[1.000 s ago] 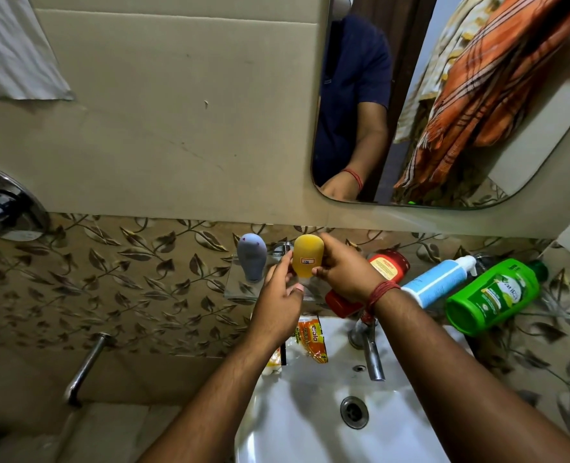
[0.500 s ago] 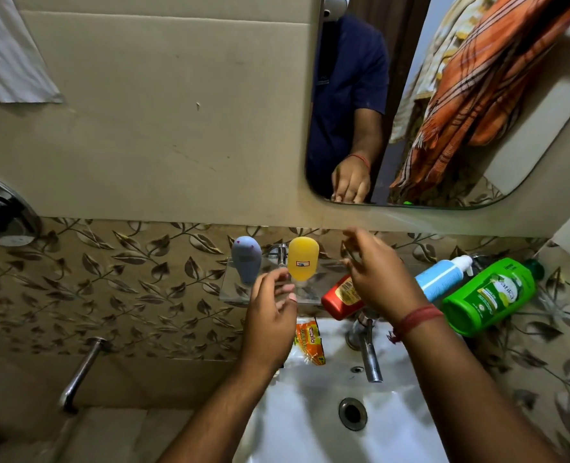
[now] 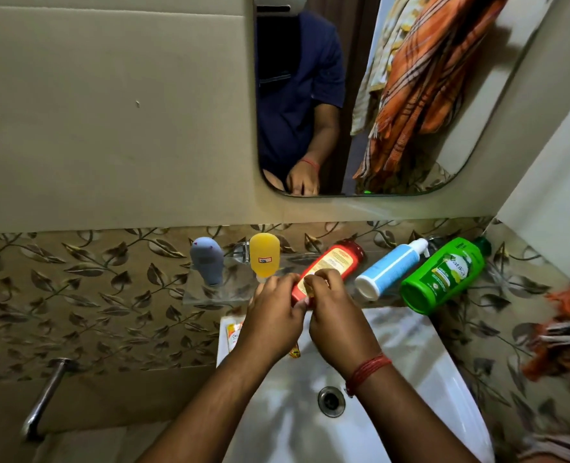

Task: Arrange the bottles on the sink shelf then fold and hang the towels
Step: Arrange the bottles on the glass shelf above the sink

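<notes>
Beside both hands (image 3: 305,312) on red bottle (image 3: 333,265), blue bottle (image 3: 389,270), green bottle (image 3: 444,275)

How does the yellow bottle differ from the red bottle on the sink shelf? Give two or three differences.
The yellow bottle is short and stands free; the red bottle is longer and is gripped by the left hand and right hand. Yellow bears a small label, red a large one. Both sit at the glass shelf.
</notes>
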Tool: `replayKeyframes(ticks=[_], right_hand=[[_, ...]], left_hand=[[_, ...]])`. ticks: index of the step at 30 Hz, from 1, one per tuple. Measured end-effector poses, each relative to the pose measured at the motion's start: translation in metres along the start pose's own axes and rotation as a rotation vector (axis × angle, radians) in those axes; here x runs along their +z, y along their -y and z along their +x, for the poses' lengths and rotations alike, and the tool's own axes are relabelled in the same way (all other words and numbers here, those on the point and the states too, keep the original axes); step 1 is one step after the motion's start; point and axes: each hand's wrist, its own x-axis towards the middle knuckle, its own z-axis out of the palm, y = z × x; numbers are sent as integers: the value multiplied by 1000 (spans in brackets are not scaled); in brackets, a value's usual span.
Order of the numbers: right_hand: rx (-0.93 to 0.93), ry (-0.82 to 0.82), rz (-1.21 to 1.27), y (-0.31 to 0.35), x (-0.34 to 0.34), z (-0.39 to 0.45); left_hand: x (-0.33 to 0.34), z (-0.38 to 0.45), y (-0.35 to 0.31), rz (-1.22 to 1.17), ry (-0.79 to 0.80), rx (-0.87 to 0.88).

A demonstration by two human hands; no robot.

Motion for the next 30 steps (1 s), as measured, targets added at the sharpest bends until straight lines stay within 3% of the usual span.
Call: replayKeyframes(ticks=[2,7,13,18,22,25,30], right_hand=[[-18,-20,87,-5,6,-5],[-67,-121,179,-12,9,-18],[135,-341,618,-6,8,-28],[327,-353,986,-6,-11,-14],[301,-270,912,-15,-32,9],[214,-229,657,-17,-39,27],[145,-177,370,-18,-47,50]], left_hand=[[-1,0,-2,-73,15,-31],[-4,-12,-12,-518,8,-165],[-8,-28,-20,-869,-15,-285],[2,-38,-19,-839,-12,-190],[7,-20,-26,-622,-92,-81],[9,2,-37,-503,-131,-24],[13,25,-50,-496,-180,-46]])
